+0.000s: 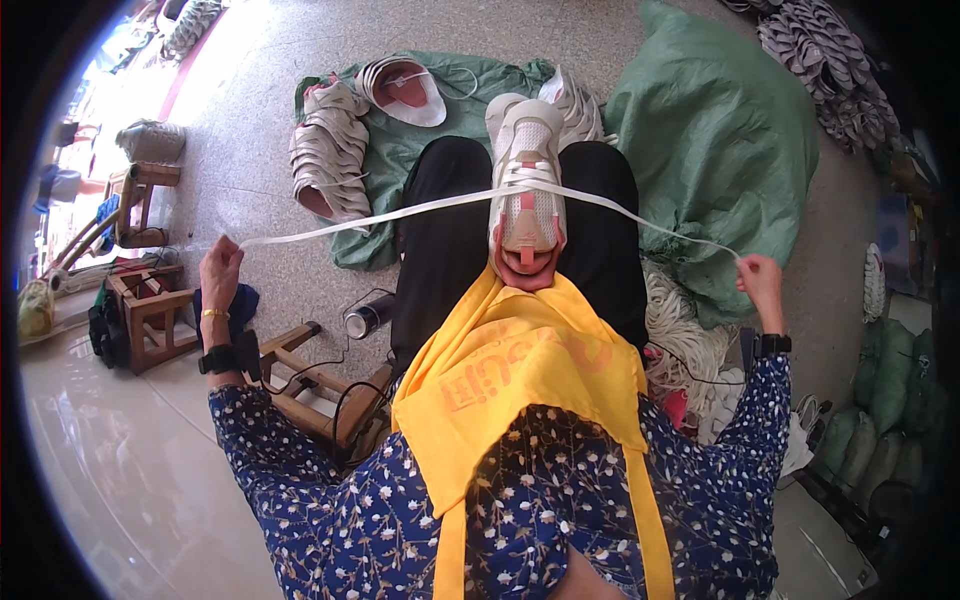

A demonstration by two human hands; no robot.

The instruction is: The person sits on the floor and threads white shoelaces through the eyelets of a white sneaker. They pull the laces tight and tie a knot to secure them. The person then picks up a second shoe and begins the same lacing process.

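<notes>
Between my knees a white and beige sneaker upper (527, 215) with pink parts points away from me, its opening towards my yellow apron (520, 350). A white shoelace (400, 212) runs through its eyelets and stretches out to both sides. My left hand (221, 270), far out to the left, pinches one end of the lace. Out to the right, my right hand (761, 284) has its fingers closed on the other end. Both lace halves are lifted clear of the floor; the left one looks straight, the right one sags slightly.
Stacked shoe uppers (330, 150) and a single upper (402, 90) lie on a green sheet (440, 150) ahead. A big green sack (710, 150) stands at the right, with a bundle of white laces (675, 320) below it. Wooden stools (150, 310) and a dark can (368, 315) are at the left.
</notes>
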